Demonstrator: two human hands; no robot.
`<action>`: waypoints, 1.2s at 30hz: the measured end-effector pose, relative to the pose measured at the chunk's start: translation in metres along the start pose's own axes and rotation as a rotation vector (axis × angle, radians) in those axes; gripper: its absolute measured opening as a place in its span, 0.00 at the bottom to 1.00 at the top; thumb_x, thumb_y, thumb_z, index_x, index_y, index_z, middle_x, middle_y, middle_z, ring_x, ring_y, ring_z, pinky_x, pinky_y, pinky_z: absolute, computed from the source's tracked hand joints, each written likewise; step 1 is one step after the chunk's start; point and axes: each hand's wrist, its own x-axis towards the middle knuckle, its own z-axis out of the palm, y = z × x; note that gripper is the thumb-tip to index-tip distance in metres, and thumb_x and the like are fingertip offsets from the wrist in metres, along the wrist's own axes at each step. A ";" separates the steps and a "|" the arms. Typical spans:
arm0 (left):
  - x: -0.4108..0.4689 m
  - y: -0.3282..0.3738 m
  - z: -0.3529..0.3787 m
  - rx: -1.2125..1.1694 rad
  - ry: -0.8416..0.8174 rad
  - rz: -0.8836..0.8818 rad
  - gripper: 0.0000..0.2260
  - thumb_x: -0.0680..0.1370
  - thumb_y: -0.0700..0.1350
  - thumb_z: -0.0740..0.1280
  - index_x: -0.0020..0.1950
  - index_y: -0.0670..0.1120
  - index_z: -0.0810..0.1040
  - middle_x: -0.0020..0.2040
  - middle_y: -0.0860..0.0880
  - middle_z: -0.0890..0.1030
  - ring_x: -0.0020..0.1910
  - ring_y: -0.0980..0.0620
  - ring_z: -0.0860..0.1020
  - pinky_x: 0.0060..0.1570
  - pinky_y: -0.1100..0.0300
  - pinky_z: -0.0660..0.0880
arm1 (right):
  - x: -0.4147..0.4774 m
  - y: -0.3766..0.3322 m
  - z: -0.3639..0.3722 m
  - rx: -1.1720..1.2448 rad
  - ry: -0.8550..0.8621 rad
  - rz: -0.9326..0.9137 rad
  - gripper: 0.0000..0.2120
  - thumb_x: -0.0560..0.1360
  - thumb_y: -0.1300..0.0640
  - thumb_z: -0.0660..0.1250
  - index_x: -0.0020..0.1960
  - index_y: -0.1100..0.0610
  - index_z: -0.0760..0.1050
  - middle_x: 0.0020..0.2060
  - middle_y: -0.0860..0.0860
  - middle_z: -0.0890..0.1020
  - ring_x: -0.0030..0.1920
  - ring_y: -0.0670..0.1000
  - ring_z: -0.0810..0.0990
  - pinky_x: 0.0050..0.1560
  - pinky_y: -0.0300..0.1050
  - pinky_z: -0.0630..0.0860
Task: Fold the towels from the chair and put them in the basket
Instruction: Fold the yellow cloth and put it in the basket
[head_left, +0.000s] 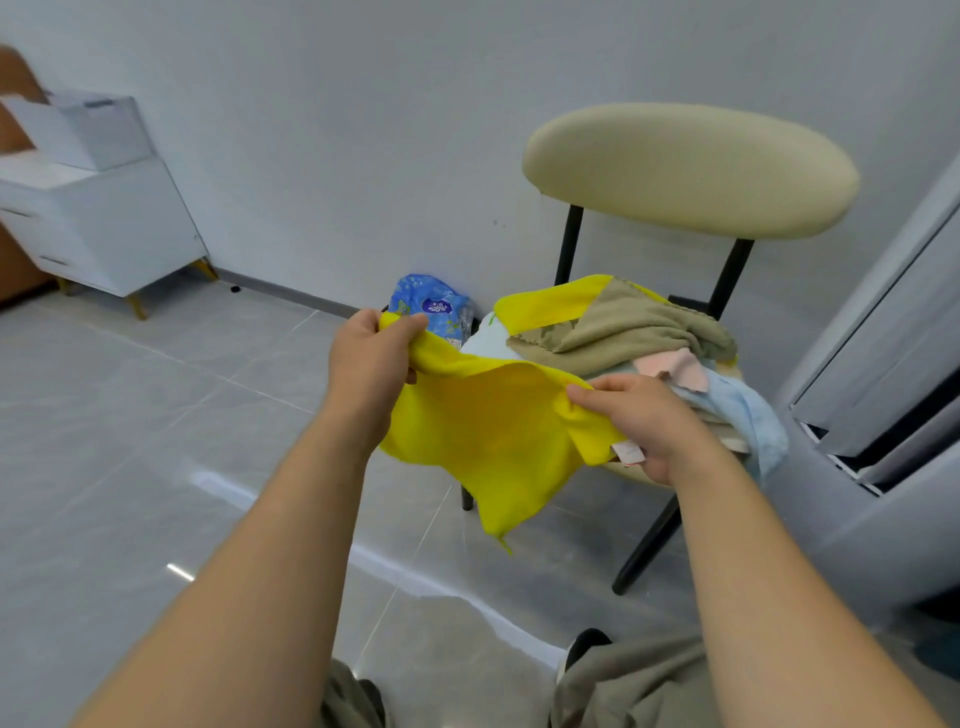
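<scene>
Grey glossy floor tiles all around you, your khaki trousers right at the bottom edge, so you're standing or crouching just in front of the chair.

Both forearms reach out, and between them hangs the yellow towel, off the chair and in the air. Your left hand has its fingers curled round one top corner with the thumb over the cloth. Your right hand pinches the other end of that edge, with a small white label poking out by the palm. The towel sags in the middle and one loose corner dangles down toward the floor, so I'd say you're at the "spread it out" bit and no fold is made yet.

Next move, my guess: pull the top edge taut, then bring the two corners together so it halves cleanly. Watch that dangling corner.

Behind it, the chair seat holds the rest of the pile: another yellow cloth, an olive towel, a pink one and a light blue one hanging over the edge. So plenty left.

A blue plastic packet sits on the floor by the wall, and a white cabinet stands far left. Can't see the basket anywhere.
</scene>
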 end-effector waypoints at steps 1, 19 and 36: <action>0.000 0.000 0.001 0.007 -0.004 0.009 0.11 0.74 0.48 0.73 0.43 0.43 0.74 0.36 0.45 0.76 0.32 0.47 0.75 0.34 0.54 0.76 | 0.000 0.000 0.001 0.032 -0.024 0.010 0.15 0.75 0.54 0.74 0.52 0.66 0.81 0.49 0.64 0.85 0.44 0.56 0.81 0.43 0.49 0.78; 0.005 -0.022 -0.007 0.323 0.046 0.052 0.23 0.67 0.40 0.77 0.54 0.48 0.67 0.45 0.47 0.79 0.44 0.46 0.83 0.45 0.46 0.82 | -0.002 -0.011 0.009 0.489 -0.114 -0.070 0.16 0.76 0.75 0.64 0.62 0.67 0.77 0.50 0.60 0.85 0.50 0.54 0.84 0.49 0.44 0.83; -0.013 -0.027 0.009 0.965 -0.254 0.209 0.28 0.69 0.50 0.77 0.68 0.49 0.73 0.64 0.47 0.77 0.59 0.47 0.77 0.52 0.55 0.72 | -0.005 -0.017 0.025 0.376 0.059 -0.132 0.13 0.75 0.65 0.73 0.42 0.56 0.69 0.35 0.58 0.78 0.30 0.53 0.78 0.29 0.46 0.80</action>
